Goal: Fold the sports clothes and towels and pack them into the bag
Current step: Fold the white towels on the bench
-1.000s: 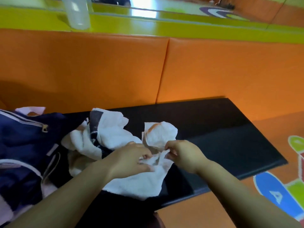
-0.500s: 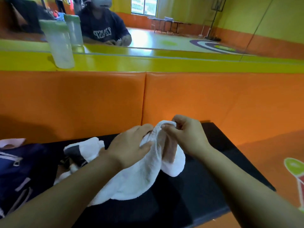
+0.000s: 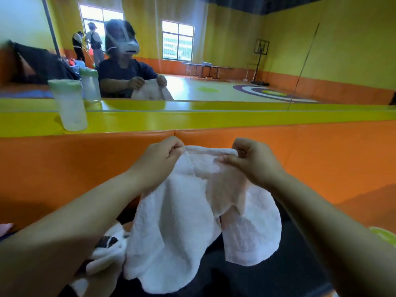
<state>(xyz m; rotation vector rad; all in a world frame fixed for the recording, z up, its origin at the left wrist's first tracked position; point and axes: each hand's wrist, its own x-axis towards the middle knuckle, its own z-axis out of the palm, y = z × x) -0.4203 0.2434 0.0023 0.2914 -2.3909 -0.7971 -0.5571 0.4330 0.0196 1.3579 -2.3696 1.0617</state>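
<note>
A: What has been moved since a moment ago?

B: The soft white terry towel [image 3: 188, 221] has been lifted higher, and its top edge has been pulled out wide. Before, the two hands were kept close together. Now they are set apart.

A: How is it held?

B: The top left corner is pinched by the left hand [image 3: 159, 159], which is curled tight on the cloth. The top right corner is pinched by the right hand [image 3: 255, 161], between thumb and fingertips. Both are closed on the towel.

A: Where is the towel?

B: It is held up in the air in front of the orange padded wall [image 3: 64, 168]. Its bottom is hung down over the flat black table [image 3: 267, 279]. A flap is doubled over on the right side, so the towel is not spread flat yet.

A: How will it be felt in the hands?

B: Light, soft and floppy, it is guessed. No shape will be kept unless it is laid down or pulled tight. It cannot be broken, and it is not slippery. The corners and edges are best taken, so that a straight fold can be made.

A: What else is seen?

B: A crumpled white cloth with a dark patch [image 3: 107, 247] is left on the table, near and to the left. A cloudy plastic bottle with a green lid [image 3: 68, 103] is stood on the yellow ledge [image 3: 214, 118], far left. The bag cannot be seen.
</note>
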